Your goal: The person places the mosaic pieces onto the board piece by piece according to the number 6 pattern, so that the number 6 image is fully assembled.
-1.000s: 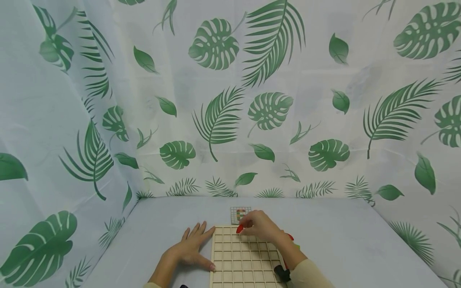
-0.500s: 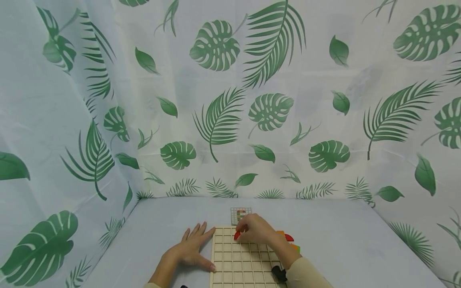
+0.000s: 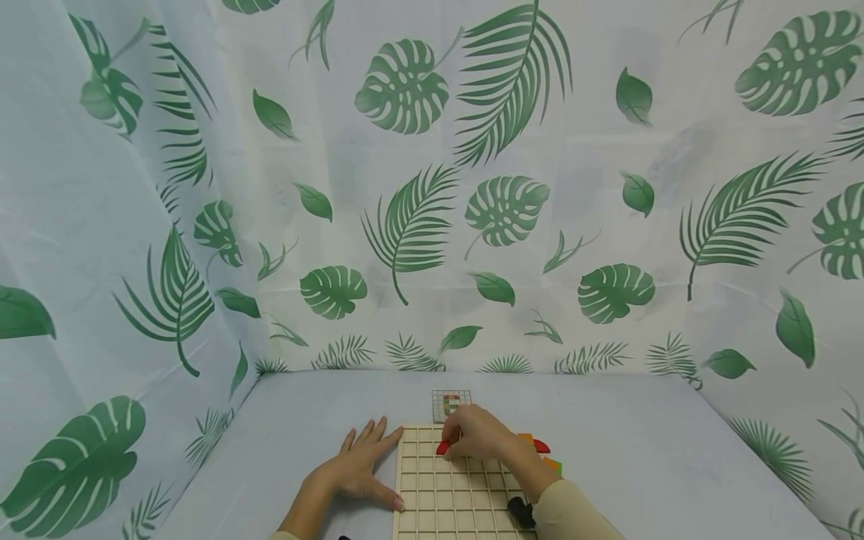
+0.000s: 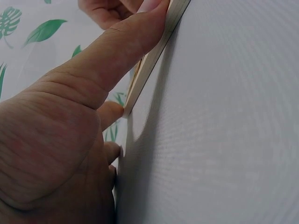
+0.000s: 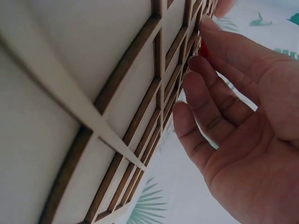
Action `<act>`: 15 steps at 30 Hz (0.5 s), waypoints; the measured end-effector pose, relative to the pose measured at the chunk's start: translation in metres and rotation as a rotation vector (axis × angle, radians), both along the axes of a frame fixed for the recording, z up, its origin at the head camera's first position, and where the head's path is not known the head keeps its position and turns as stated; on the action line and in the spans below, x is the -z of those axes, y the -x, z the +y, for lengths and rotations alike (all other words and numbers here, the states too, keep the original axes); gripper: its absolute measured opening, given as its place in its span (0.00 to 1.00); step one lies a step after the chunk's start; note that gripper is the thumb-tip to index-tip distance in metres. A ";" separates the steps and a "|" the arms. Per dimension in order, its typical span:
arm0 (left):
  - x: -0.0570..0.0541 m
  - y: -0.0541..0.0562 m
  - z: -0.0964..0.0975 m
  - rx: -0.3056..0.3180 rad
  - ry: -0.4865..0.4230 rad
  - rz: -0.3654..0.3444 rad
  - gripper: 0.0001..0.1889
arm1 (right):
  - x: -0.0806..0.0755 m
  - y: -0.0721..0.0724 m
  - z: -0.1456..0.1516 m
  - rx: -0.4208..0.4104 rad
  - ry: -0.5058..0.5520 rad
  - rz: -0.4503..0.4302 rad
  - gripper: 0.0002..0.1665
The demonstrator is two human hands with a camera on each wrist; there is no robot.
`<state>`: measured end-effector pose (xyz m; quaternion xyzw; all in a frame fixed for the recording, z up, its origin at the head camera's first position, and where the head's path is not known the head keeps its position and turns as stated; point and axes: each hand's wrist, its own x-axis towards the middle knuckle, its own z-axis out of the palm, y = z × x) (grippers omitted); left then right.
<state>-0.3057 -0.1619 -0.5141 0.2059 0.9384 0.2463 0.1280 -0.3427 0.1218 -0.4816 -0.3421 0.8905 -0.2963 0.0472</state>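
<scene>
A wooden grid board (image 3: 432, 499) with raised dividers lies on the table. My right hand (image 3: 475, 433) is over its far part and pinches a small red block (image 3: 442, 448) between thumb and fingertips, right at a cell in the second row. Fingers mostly cover the red block in the right wrist view, where only a sliver of red (image 5: 204, 49) shows. My left hand (image 3: 361, 466) rests spread at the board's left side. Its thumb (image 4: 126, 44) touches the board's edge, and its index fingertip is at the far left corner.
Just beyond the board lies a small card (image 3: 442, 403) with a gridded coloured picture. Beside the board's right edge are a red rounded block (image 3: 541, 446), an orange block (image 3: 526, 436) and an orange and green pair, partly behind my right forearm. Leaf-print curtains (image 3: 432, 225) enclose the table.
My right hand has moved slightly left and nearer, lowering the red block toward the grid and tilting it. More blocks show past the right forearm. The left hand has stayed still.
</scene>
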 end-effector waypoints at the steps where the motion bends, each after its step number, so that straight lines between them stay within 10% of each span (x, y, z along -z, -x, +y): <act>1: -0.001 0.000 0.000 0.002 -0.005 0.000 0.67 | 0.000 0.000 0.000 0.000 0.000 -0.003 0.08; 15: -0.005 -0.005 0.000 0.021 -0.013 0.012 0.66 | 0.000 -0.001 -0.005 0.018 -0.021 -0.028 0.08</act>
